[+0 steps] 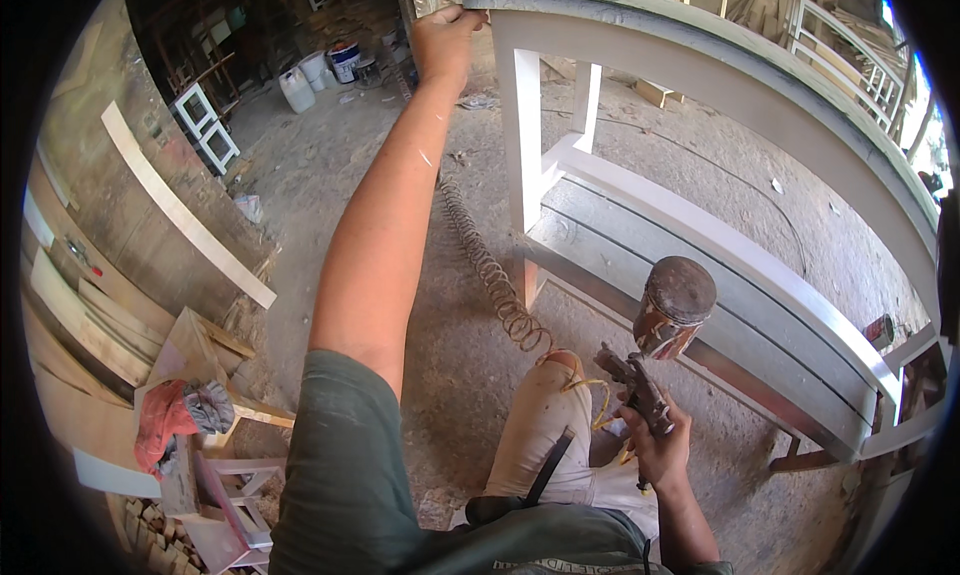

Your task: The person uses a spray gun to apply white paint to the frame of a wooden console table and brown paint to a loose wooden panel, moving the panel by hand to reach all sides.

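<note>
Left hand [445, 33] stretched far, fingers curled over the white table [700, 60] corner — right hand [655, 445] near, fingers wrapped tight around a spray gun [655, 350], coiled hose [490, 275] trailing left

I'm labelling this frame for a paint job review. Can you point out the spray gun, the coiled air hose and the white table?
spray gun [640, 380]: head view, on the metal body above the right hand.
coiled air hose [490, 275]: head view, mid-coil on the ground.
white table [520, 125]: head view, on its near leg.
</note>
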{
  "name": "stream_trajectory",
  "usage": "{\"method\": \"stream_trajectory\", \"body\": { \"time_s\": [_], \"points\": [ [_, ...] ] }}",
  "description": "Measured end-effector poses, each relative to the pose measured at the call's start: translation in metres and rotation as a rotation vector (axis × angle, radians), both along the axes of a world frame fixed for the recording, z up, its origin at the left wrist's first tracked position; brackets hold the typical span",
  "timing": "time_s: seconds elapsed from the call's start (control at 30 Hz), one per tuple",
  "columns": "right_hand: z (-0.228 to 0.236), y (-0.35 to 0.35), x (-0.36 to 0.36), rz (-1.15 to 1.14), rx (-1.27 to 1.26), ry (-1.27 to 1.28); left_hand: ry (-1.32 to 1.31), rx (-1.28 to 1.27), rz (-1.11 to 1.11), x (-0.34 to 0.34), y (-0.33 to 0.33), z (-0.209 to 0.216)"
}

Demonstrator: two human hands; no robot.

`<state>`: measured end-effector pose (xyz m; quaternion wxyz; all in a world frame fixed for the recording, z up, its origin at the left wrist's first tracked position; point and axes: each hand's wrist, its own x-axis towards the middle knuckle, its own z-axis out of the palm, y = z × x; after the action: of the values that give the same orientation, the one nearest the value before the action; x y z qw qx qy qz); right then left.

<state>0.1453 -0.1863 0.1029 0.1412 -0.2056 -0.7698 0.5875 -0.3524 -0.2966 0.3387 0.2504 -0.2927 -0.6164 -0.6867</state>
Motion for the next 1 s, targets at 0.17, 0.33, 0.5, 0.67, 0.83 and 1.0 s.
{"method": "stream_trajectory", "body": {
  "time_s": [0.17, 0.33, 0.5, 0.67, 0.83, 1.0],
  "points": [
    [0.006, -0.001, -0.001, 0.004, -0.006, -0.006, -0.025, 0.092, 0.105, -0.027, -0.021, -0.015],
    [0.013, -0.001, -0.01, 0.019, 0.043, 0.095, -0.164, 0.114, 0.297, -0.053, -0.105, -0.12],
    [0.047, -0.021, -0.048, 0.041, 0.177, 0.284, -0.722, 0.084, 0.438, 0.001, -0.208, -0.316],
    [0.084, -0.045, -0.096, 0.07, 0.369, 0.546, -1.028, -0.474, 0.345, 0.105, -0.204, -0.479],
    [0.075, -0.059, -0.141, -0.004, 0.447, 0.567, -0.733, -0.284, 0.327, 0.157, -0.114, -0.532],
    [0.038, -0.069, -0.169, 0.02, 0.419, 0.474, -0.798, -0.24, 0.068, 0.181, -0.078, -0.541]
  ]
}}
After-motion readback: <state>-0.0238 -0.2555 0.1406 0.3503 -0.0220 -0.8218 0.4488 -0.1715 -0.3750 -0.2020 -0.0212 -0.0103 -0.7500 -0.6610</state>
